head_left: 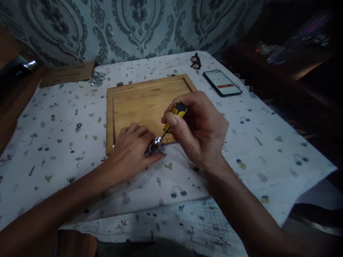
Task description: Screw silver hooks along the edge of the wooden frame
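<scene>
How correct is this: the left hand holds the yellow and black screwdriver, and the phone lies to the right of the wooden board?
One part is wrong: the head view shows the right hand holding the yellow and black screwdriver. The phone does lie to the right of the wooden board.

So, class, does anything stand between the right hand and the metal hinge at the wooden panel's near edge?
Only the screwdriver that the right hand grips, its shaft bridging to the hinge. The left hand is beside it, not between.
</scene>
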{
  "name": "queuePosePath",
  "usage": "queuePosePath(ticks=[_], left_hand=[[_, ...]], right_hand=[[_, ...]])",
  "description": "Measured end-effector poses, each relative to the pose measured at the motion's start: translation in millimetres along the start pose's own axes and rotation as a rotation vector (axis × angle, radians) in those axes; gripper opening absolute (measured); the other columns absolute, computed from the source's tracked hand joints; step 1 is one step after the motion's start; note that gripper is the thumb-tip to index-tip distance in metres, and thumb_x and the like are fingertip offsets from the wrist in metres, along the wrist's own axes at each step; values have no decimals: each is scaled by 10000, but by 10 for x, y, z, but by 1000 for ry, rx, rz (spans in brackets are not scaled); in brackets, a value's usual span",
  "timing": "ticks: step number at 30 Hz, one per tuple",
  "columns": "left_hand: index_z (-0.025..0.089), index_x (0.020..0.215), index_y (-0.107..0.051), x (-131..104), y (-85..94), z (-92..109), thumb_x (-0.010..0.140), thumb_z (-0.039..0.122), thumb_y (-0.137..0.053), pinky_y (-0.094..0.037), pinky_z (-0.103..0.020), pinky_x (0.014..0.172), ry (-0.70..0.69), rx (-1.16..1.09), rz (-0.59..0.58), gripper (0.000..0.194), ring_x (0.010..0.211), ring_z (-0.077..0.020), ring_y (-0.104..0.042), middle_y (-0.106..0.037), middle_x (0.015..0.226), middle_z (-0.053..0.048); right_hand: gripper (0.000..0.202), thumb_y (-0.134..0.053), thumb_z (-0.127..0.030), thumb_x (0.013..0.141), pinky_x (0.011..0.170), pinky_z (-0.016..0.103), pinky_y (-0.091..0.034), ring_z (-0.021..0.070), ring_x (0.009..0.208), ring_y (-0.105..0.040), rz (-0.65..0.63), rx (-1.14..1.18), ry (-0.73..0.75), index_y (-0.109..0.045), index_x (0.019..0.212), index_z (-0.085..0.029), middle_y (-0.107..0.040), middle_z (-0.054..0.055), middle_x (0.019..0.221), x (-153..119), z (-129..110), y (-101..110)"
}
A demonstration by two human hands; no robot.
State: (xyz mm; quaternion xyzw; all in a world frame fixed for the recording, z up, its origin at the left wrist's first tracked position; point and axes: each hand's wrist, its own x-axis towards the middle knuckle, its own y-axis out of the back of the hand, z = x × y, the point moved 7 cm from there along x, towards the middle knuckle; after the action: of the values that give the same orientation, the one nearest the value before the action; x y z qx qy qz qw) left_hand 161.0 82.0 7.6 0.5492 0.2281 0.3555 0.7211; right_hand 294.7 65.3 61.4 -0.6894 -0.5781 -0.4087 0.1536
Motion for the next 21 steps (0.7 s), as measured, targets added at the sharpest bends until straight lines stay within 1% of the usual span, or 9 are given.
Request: queuePosePath(ticks=[2, 5, 9, 12, 14, 16, 19, 21], left_hand=[[192, 1061, -717, 1, -13, -5, 898, 514, -693, -473, -518, 935, -4, -8, 1, 361, 1073, -322, -580, -685, 1101, -94], [186, 1068, -718, 1, -27, -12, 898, 526, -692, -469, -507, 942, -10, -18, 4, 381, 1063, -311, -576, -683, 1105, -89], [190, 1070, -724, 3, -35, -13, 895, 542, -690, -462, -497, 935, -11, 2, -9, 394, 1061, -309, -571, -683, 1102, -84], [182, 1040, -731, 12, -28, 0, 894, 523, -700, -456, -488, 933, -6, 14, -35, 372, 1079, -312, -572, -682, 1088, -85], [176, 1012, -731, 21, -17, 9, 889, 513, -710, -456, -480, 913, -1, 15, -47, 359, 1071, -312, -577, -681, 1054, -79], [179, 978, -729, 32, 0, 14, 876, 516, -724, -455, -468, 882, 4, 12, -41, 353, 1047, -309, -584, -678, 1016, -70], [185, 950, -726, 46, 4, 8, 859, 519, -744, -447, -448, 851, 11, -1, -41, 347, 1022, -303, -594, -676, 980, -65], [184, 958, -727, 49, -10, -5, 856, 514, -751, -441, -442, 844, 13, -5, -46, 346, 1014, -299, -598, -678, 973, -63]], right_hand=[[40, -600, -305, 980, 549, 287, -465, 130, 654, -563, -2, 12, 4, -591, 970, -268, -611, -18, 835, -2, 8, -2], [44, -593, -310, 989, 537, 287, -455, 117, 612, -534, -15, 29, 10, -586, 994, -267, -621, -24, 832, -4, 19, -13], [35, -591, -302, 991, 554, 305, -454, 135, 663, -581, -18, 46, 30, -584, 1016, -278, -634, -22, 842, -6, 14, -19], [35, -587, -321, 997, 514, 295, -449, 115, 578, -535, -15, 49, 4, -587, 1003, -287, -641, -33, 824, -11, 26, -23], [61, -593, -345, 996, 480, 281, -447, 98, 528, -501, 16, 34, -12, -592, 990, -284, -650, -35, 827, -18, 33, -7], [83, -598, -368, 993, 460, 277, -449, 98, 515, -503, 64, 8, -1, -600, 983, -285, -658, -29, 831, -28, 25, 22], [81, -600, -391, 988, 461, 284, -453, 107, 512, -514, 121, -5, 23, -608, 999, -311, -652, -30, 828, -44, 16, 54], [73, -595, -396, 992, 473, 281, -453, 104, 514, -518, 146, 1, 6, -607, 1015, -328, -646, -35, 842, -44, 32, 66]])
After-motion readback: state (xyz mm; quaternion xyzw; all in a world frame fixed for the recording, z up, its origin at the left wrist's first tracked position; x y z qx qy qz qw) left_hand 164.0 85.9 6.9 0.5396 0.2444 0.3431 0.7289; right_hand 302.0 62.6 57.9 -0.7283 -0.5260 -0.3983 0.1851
